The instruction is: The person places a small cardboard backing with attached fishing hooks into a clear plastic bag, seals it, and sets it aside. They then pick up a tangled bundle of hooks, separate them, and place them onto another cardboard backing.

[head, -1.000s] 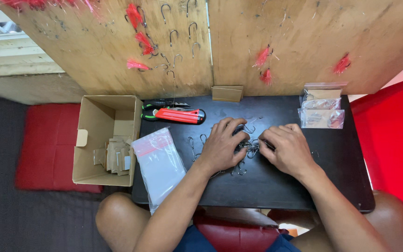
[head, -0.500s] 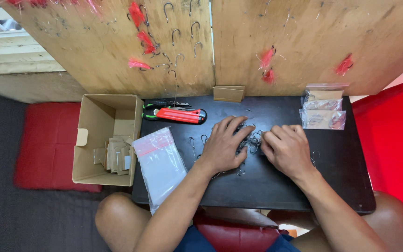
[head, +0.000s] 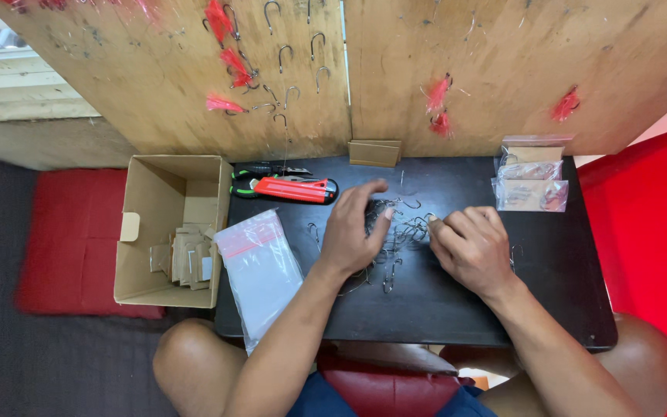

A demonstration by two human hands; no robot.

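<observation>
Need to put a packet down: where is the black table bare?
Bare: the black table near edge below the hook pile, and right of the right hand below the small packets. Crowded: around the left hand, the cutter, the clear bag.

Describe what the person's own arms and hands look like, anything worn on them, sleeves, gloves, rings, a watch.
Both arms are bare from elbow to fingertips: no sleeves, no gloves. The left hand and the right hand show no rings, and neither wrist carries a watch or band. No markings are visible on either forearm. The only clothing in view is a bit of blue fabric near the lap.
</observation>
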